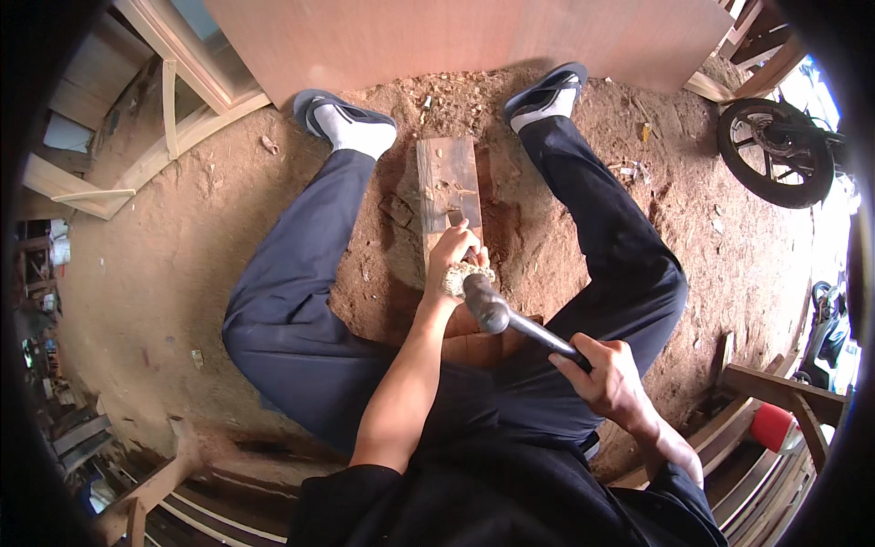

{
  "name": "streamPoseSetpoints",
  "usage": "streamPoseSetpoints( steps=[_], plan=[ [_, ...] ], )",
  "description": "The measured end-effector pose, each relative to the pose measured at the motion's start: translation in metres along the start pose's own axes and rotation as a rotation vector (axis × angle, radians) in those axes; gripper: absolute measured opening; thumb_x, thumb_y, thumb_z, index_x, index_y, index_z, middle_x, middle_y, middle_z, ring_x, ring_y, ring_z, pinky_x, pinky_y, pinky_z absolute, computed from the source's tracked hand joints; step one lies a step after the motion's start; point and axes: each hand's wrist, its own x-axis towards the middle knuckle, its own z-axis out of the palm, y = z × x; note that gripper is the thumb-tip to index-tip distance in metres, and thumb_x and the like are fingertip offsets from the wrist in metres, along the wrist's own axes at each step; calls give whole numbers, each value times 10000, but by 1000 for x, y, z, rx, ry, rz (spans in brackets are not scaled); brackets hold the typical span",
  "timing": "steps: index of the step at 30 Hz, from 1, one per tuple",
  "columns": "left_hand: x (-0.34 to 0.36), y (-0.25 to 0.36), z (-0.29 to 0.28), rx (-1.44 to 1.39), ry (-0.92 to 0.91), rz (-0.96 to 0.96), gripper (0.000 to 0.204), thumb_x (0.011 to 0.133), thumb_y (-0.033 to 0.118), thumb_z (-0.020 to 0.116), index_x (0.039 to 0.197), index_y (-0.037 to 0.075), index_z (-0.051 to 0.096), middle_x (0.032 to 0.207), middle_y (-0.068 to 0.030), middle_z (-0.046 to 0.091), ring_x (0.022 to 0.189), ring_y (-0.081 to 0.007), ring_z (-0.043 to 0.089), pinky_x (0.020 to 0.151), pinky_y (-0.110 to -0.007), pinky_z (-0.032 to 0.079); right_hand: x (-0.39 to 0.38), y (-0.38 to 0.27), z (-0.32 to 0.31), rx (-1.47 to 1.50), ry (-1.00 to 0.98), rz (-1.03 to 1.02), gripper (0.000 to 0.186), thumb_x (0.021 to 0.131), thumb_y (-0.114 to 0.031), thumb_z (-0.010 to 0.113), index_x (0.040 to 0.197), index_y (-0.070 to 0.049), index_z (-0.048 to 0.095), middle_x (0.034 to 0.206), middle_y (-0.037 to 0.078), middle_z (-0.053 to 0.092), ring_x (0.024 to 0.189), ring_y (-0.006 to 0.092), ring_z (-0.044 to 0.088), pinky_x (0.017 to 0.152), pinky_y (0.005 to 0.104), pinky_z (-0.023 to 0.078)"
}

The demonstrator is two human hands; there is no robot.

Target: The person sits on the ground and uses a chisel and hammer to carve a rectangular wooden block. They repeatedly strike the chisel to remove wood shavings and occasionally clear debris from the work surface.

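Between my legs a wooden board [462, 159] lies lengthwise on the dirt, with wood chips on its darker far part. My left hand [448, 263] is wrapped round a chisel [456, 218], whose flat metal blade points down at the board. A pale, fibrous, rope-like wrap [467, 276] shows at the chisel's near end. In my right hand [609, 378] is the handle of a hammer [487, 305]. Its rounded metal head appears right over the chisel's near end; whether they touch I cannot tell.
A large plywood sheet [456, 41] stands beyond my feet. Wooden frames [196, 123] lean at the far left. A motorcycle wheel [775, 153] is at the right. Lower right, a red container [773, 427] sits by wooden beams [775, 390]. Shavings and scraps dot the dirt floor [173, 264].
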Motion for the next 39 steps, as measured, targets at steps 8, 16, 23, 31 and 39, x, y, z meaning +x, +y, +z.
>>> streamPoseSetpoints(
  steps=[8, 16, 23, 31, 39],
  plan=[
    [-4, -4, -4, 347, 100, 76, 238, 819, 40, 775, 1000, 82, 626, 1047, -98, 672, 1083, -291, 669, 1117, -451, 488, -9, 23, 21, 147, 37, 336, 384, 994, -337, 720, 858, 19, 673, 629, 247, 589, 549, 382, 597, 595, 459, 475],
    [-15, 23, -2, 514, 57, -71, 406, 847, 99, 822, 1229, 109, 686, 1241, -101, 583, 1123, -299, 628, 991, -427, 528, -12, 42, 33, 151, 119, 292, 428, 991, -363, 721, 810, 19, 648, 614, 236, 580, 549, 375, 609, 571, 461, 465],
    [-8, 67, 29, 411, -51, -58, 468, 817, 9, 801, 1258, 125, 699, 1208, -101, 587, 1104, -288, 620, 926, -391, 547, -16, 53, 31, 192, 132, 335, 419, 965, -387, 751, 886, 21, 701, 640, 234, 597, 569, 355, 618, 593, 451, 472],
    [-12, 126, 69, 384, -227, -137, 475, 868, 67, 791, 1319, 100, 644, 1066, -114, 681, 977, -284, 672, 825, -394, 568, -25, 77, 11, 513, 118, 357, 535, 816, -440, 913, 904, 25, 662, 742, 48, 655, 693, 134, 550, 663, 367, 487],
    [-50, 136, 97, 577, -594, -12, 572, 777, -79, 705, 1333, 29, 630, 1298, -175, 643, 1202, -356, 635, 928, -447, 618, -18, 92, 29, 539, 55, 399, 731, 745, -519, 932, 1139, 46, 687, 877, 107, 708, 842, 204, 683, 792, 384, 552]
  ],
)
